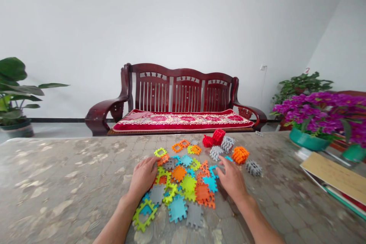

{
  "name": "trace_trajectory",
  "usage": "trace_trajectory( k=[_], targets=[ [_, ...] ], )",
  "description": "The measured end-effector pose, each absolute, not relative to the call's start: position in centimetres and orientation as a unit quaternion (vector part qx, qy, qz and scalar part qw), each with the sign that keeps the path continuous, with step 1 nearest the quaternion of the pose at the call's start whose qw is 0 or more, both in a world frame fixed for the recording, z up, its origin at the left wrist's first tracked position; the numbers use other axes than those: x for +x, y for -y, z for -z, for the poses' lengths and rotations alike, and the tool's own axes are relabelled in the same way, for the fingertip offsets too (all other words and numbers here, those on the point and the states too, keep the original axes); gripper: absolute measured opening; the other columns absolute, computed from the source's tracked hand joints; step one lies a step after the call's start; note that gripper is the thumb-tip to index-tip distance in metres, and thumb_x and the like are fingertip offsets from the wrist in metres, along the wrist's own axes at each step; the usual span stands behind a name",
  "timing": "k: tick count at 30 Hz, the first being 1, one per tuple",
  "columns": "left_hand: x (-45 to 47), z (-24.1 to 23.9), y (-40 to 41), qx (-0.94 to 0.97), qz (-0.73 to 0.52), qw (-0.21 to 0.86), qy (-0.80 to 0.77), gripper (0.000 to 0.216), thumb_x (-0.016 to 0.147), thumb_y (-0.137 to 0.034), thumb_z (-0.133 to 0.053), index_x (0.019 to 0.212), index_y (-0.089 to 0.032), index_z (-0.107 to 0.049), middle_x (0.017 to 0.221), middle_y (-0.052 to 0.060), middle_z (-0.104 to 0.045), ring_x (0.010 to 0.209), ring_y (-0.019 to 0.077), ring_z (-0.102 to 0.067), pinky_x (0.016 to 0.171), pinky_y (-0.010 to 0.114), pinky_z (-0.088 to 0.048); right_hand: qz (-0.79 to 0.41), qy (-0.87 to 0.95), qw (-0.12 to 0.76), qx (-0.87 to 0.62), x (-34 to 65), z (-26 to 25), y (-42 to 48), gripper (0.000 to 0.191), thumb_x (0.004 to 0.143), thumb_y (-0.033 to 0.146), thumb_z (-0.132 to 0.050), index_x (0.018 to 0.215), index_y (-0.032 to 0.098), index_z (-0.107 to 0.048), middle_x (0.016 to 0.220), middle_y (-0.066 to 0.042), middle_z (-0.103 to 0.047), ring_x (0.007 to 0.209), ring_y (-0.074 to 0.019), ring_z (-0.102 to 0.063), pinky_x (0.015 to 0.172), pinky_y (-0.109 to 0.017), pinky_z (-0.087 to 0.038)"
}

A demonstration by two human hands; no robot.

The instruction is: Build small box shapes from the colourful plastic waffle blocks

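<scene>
A spread of flat interlocking plastic tiles with notched edges lies on the table between my hands. My left hand [144, 175] rests along the left edge of this pile, fingers stretched out and close to an orange tile [163, 159] and a lime-green frame tile [163, 177]. On the right side, my right hand [233, 179] has its thumb and fingers apart, near a blue frame tile [213, 170] and a solid blue tile [211, 183]. Neither hand shows anything held. Closer to me lie a light-blue tile [177, 208] and a grey tile [195, 215].
Beyond my right hand stand stacks of tiles: a red stack [219, 137], an orange stack [240, 155] and a grey stack [254, 168]. A purple flower pot [309, 141] and a brown folder [337, 171] occupy the table's right. Behind is a wooden bench [185, 95].
</scene>
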State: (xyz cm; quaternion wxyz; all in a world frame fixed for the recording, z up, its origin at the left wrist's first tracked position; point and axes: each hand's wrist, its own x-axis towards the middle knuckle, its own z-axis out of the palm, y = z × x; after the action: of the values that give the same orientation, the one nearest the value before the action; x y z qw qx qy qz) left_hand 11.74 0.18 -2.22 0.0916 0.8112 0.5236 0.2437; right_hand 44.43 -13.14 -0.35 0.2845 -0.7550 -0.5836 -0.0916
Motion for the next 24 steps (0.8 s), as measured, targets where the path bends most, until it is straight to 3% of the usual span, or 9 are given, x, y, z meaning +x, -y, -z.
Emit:
trace_trajectory(
  k=[6, 9, 12, 18, 24],
  targets=[
    [11.71, 2.29, -0.26, 0.811, -0.244, 0.097, -0.522, 0.036, 0.09, -0.024, -0.038, 0.115, -0.027, -0.064, 0.123, 0.002, -0.067, 0.114, 0.0191, -0.059, 0.102, 0.035, -0.04, 0.054, 0.586, 0.196, -0.784, 43.42, -0.59, 13.59, 0.038, 0.078, 0.035, -0.063, 0.112, 0.019, -0.066, 0.108, -0.009, -0.067, 0.103, -0.0237, -0.06, 0.091, -0.031, -0.042],
    [11.72, 2.26, -0.22, 0.812, -0.241, 0.097, -0.523, 0.036, 0.09, -0.024, -0.038, 0.116, -0.027, -0.064, 0.124, 0.002, -0.067, 0.115, 0.0192, -0.059, 0.102, 0.035, -0.04, 0.033, 0.587, 0.166, -0.792, 43.55, -0.66, 13.67, 0.035, 0.078, 0.028, -0.06, 0.111, 0.021, -0.067, 0.108, -0.008, -0.068, 0.104, -0.0233, -0.06, 0.092, -0.03, -0.041],
    [11.71, 2.22, -0.18, 0.811, -0.24, 0.095, -0.525, 0.036, 0.09, -0.024, -0.039, 0.116, -0.027, -0.063, 0.124, 0.002, -0.067, 0.115, 0.0192, -0.059, 0.103, 0.035, -0.04, 0.055, 0.584, 0.155, -0.795, 43.58, -0.7, 13.73, 0.043, 0.078, 0.017, -0.055, 0.12, 0.018, -0.063, 0.115, -0.01, -0.067, 0.112, -0.0242, -0.057, 0.098, -0.033, -0.037],
    [11.67, 2.07, -0.1, 0.813, -0.24, 0.092, -0.522, 0.037, 0.089, -0.023, -0.039, 0.116, -0.027, -0.063, 0.123, 0.003, -0.067, 0.115, 0.0192, -0.059, 0.102, 0.034, -0.041, 0.075, 0.573, 0.124, -0.807, 43.42, -0.76, 13.73, 0.04, 0.082, 0.031, -0.059, 0.118, 0.014, -0.063, 0.116, -0.015, -0.067, 0.111, -0.0297, -0.058, 0.097, -0.039, -0.039],
    [11.71, 2.11, -0.17, 0.812, -0.244, 0.096, -0.521, 0.036, 0.089, -0.023, -0.039, 0.114, -0.028, -0.064, 0.123, 0.002, -0.067, 0.114, 0.0187, -0.06, 0.102, 0.034, -0.041, 0.089, 0.564, 0.136, -0.81, 43.64, -0.26, 13.35, 0.046, 0.081, 0.022, -0.056, 0.127, 0.012, -0.057, 0.117, -0.016, -0.068, 0.11, -0.0283, -0.061, 0.095, -0.036, -0.041]
  ],
)
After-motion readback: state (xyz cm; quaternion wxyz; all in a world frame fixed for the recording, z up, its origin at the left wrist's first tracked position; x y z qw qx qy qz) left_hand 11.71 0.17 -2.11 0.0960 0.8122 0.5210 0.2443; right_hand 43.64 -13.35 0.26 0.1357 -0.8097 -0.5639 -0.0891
